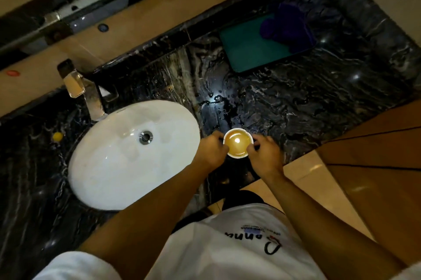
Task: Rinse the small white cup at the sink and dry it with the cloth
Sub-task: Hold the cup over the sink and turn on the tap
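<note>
The small white cup [238, 143] holds brownish liquid and sits near the front edge of the dark marble counter, just right of the white oval sink [134, 154]. My left hand [211, 149] grips the cup's left side, and my right hand [265, 154] grips its right side. A purple cloth [287, 26] lies bunched on a teal tray [246, 52] at the back right of the counter. The chrome tap [91, 95] stands behind the sink, with no water visibly running.
Water drops lie on the counter [319, 102] behind the cup. A small yellow object [57, 136] sits left of the sink. A mirror and beige wall run along the back. A wooden door or panel [376, 165] stands at right, over beige floor.
</note>
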